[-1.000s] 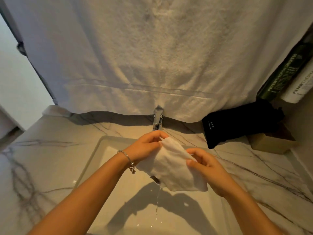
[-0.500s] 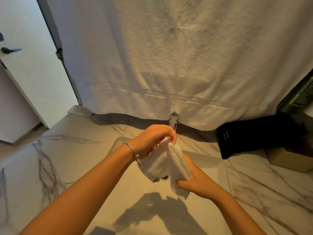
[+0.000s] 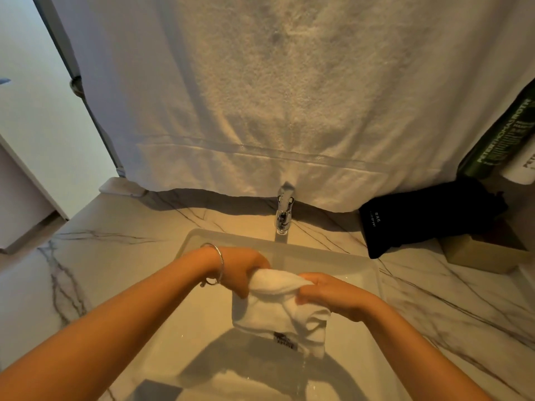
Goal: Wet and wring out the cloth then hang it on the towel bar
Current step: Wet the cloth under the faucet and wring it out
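Observation:
A small white cloth [image 3: 278,311] hangs over the white rectangular sink [image 3: 359,261], with water dripping from its lower right corner. My left hand [image 3: 243,269], with a bracelet at the wrist, grips the cloth's rolled top edge at the left. My right hand [image 3: 327,290] grips the same edge at the right, so the top is bunched between both fists. A dark label shows on the cloth's lower edge. The towel bar itself is not visible.
A chrome faucet [image 3: 283,209] stands behind the sink. A large white towel [image 3: 275,96] hangs down over the wall. On the marble counter [image 3: 110,241] at right lie a black pouch [image 3: 425,215] and a tan box [image 3: 480,253]. A door [image 3: 37,111] is at left.
My hands have shifted from holding the cloth upright and folded to gripping its top edge side by side, lower over the sink. The cloth now hangs spread below them.

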{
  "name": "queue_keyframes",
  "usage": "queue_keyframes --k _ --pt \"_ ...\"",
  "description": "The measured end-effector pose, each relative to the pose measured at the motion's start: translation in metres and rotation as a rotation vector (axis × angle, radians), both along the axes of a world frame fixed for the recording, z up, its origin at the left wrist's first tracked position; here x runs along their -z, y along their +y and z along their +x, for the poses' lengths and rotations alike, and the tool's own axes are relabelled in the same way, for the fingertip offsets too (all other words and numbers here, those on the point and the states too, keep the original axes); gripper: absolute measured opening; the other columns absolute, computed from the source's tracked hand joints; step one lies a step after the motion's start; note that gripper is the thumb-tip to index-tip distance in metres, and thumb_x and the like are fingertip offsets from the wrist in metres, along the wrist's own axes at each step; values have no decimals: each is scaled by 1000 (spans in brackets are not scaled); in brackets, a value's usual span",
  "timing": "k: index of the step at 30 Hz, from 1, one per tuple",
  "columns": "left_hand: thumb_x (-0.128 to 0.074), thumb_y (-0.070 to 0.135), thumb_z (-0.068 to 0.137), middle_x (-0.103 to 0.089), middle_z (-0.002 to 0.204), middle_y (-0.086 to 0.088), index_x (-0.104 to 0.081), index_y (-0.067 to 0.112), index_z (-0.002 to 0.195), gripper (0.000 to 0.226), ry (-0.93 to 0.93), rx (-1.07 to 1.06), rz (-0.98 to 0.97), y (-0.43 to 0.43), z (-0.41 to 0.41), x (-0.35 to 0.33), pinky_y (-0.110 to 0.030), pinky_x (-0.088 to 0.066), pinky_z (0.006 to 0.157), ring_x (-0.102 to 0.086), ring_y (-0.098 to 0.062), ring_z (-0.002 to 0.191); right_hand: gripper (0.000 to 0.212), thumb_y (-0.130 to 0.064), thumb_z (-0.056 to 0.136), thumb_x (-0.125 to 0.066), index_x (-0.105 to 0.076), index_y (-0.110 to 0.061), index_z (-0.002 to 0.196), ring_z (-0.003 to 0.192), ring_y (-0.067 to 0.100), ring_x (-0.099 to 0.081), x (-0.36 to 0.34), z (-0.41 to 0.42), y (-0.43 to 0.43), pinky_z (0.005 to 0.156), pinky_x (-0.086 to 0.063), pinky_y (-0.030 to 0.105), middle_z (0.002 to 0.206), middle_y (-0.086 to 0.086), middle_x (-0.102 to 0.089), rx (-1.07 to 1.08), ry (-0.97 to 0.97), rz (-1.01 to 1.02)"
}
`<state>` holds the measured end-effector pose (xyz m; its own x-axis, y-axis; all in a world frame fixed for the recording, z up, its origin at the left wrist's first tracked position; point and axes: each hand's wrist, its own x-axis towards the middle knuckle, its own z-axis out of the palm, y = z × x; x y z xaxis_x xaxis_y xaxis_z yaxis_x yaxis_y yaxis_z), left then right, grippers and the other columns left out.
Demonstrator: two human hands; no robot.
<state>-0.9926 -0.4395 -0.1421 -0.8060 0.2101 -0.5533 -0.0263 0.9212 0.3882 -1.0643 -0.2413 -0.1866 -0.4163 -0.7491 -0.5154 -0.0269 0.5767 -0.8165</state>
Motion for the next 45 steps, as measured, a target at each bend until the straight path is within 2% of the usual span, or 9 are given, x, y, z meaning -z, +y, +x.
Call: queue_keyframes --k 7,13,17,23,26,31,34,40,45 --pt "-57 3 76 -62 117 -9 -56 15 115 41 12 15 -40 12 2 28 -35 -46 85 -56 -27 105 34 -34 76 -71 -59 -20 105 94 23 -62 8 -5 -8 85 -53 34 103 8 -63 16 -217 214" --pt "-55 3 76 -57 121 -12 -45 16 120 48 35 16 45 16 5 36 -38 -47 88 -53 -30 109 34 -38 61 -79 -69 -21 89 70 10 -67 18 -9 -2 59 -58 26 79 -1 -69 -98 -410 327" --pt "-80 30 61 -55 118 -10 -35 19 122 77 72 68 -9 20 6 39 -44 -49 90 -52 -28 106 27 -29 68 -71 -65 -16 91 62 11 -69 19 -14 0 58 -58 26 65 -2 -72 -39 -487 333" --pt "-71 33 71 -59 107 -11 -40 19 115 56 463 117 -238 24 -10 48 -43 -52 79 -56 -31 98 24 -20 77 -61 -63 -12 100 72 15 -72 17 -21 4 63 -59 28 78 0 -75 -25 -548 190" --pt "-64 40 75 -57 111 -8 -42 22 117 51 600 131 -256 17 -20 47 -40 -52 79 -51 -26 101 46 -22 69 -67 -59 -9 112 88 19 -67 12 -27 6 67 -57 29 98 6 -70 -37 -581 77" --pt "-74 43 62 -56 110 -14 -57 16 104 53 924 189 -274 12 -26 32 -39 -57 64 -51 -30 100 84 -68 66 -58 -56 -7 124 104 31 -60 4 -41 13 95 -45 42 114 19 -65 35 -857 -130" --pt "-80 48 51 -62 114 -18 -63 14 103 65 1079 240 -372 13 -32 28 -53 -49 90 -54 -35 109 93 -79 56 -53 -64 -7 115 91 28 -65 5 -48 20 95 -43 56 100 17 -70 163 -937 -131" --pt "-80 41 55 -66 108 -6 -61 20 108 60 1160 387 -463 23 -38 29 -61 -25 102 -60 -27 106 93 -47 43 -87 -53 -2 117 69 22 -60 -5 -41 21 82 -52 56 81 11 -60 107 -807 -30" --pt "-65 26 78 -61 107 -8 -44 18 123 51 887 405 -472 23 -46 34 -59 8 109 -59 -30 103 46 -9 69 -74 -54 -6 110 73 17 -60 -15 -38 13 80 -55 53 83 7 -56 39 -500 158"
